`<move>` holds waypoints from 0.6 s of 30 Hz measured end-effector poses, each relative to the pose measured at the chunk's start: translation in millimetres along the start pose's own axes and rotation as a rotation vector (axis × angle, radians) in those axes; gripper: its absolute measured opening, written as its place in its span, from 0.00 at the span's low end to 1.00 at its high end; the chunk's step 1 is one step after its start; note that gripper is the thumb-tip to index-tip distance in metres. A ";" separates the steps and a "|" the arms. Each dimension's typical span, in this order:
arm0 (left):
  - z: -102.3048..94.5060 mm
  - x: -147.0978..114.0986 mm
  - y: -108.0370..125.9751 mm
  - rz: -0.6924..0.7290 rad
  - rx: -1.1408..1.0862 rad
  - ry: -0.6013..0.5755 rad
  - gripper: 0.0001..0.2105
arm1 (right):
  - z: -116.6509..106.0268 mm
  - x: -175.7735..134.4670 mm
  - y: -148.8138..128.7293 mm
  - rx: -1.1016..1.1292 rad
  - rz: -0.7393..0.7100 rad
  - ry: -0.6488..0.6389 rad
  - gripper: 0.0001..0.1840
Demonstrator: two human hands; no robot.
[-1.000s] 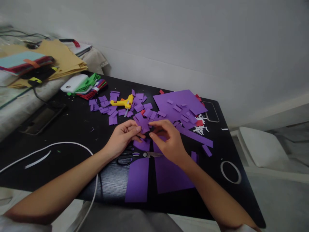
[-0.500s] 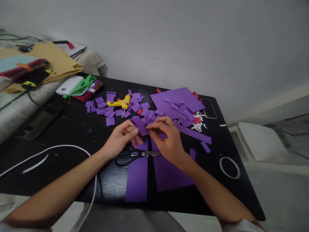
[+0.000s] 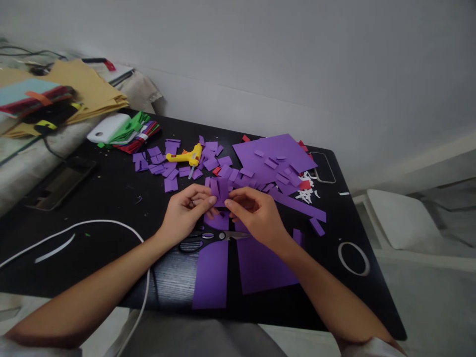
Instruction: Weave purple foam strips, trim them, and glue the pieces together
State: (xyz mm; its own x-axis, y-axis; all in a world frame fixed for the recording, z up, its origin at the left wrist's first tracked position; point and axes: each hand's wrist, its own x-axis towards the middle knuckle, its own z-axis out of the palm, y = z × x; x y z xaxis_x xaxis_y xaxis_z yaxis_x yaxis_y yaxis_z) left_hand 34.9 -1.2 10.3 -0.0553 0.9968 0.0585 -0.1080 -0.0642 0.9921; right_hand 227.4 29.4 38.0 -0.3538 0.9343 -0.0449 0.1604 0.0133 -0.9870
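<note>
A small folded piece of purple paper [image 3: 219, 192] is held up between my two hands over the table. My left hand [image 3: 189, 208] pinches its left edge between thumb and fingers. On its right edge, my right hand [image 3: 255, 210] grips with thumb and forefinger. Just below lies a pair of black-handled scissors [image 3: 219, 236], across a purple paper strip [image 3: 210, 277] and a larger purple sheet [image 3: 266, 270]. Beyond my hands are many cut and folded purple pieces [image 3: 171, 185] and a yellow glue gun [image 3: 188, 156].
A big purple sheet [image 3: 271, 153] with small pieces on it lies at the back right, beside white paper scraps [image 3: 305, 193]. A roll of tape [image 3: 354, 258] is at the right. A white cable [image 3: 107, 221] loops at the left, near a dark phone-like slab [image 3: 61, 183].
The purple piece has turned from a slant to more upright, its folded flaps now showing. My right hand has shifted slightly, its fingers lower; both hands still hold the piece.
</note>
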 end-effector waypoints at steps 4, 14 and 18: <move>0.6 -0.9 -1.1 0.004 0.012 0.011 0.13 | 1.1 2.0 0.6 0.073 0.029 -0.008 0.13; -0.3 -3.1 -1.7 0.084 0.010 -0.007 0.05 | 3.4 3.6 2.8 0.253 0.034 -0.005 0.12; -3.5 -1.8 -1.0 0.138 0.093 0.020 0.03 | 3.0 3.9 2.3 0.285 0.021 -0.027 0.06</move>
State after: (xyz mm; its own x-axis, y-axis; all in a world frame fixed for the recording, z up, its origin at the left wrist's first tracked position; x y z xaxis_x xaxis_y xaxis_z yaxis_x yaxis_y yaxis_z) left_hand 31.7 -3.0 8.8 -0.0829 0.9776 0.1933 -0.0057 -0.1944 0.9809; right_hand 223.5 32.0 35.2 -0.3779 0.9235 -0.0660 -0.0962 -0.1101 -0.9893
